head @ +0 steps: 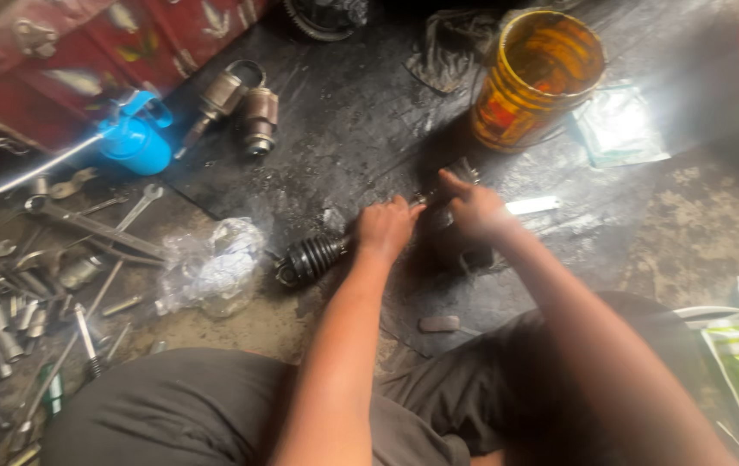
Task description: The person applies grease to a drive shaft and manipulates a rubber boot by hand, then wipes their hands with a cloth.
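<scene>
Dark trousers (pixel 214 406) on bent knees fill the near edge, and both forearms reach away from them over a black greasy mat (pixel 361 129). At the far right of the mat stands an amber translucent bucket (pixel 537 78); its inside looks dark and I cannot tell what it holds. To its right lies a clear plastic bag (pixel 619 125). The left hand (pixel 384 229) is curled shut around the end of a black ribbed rubber boot (pixel 311 257), which lies on the mat just left of that hand. The right hand (pixel 473 211), just beside the left, is closed on a small metal part (pixel 464 168), forefinger stretched out. Wrenches (pixel 84 224) and sockets lie scattered far left, near a blue oil can (pixel 136 138).
</scene>
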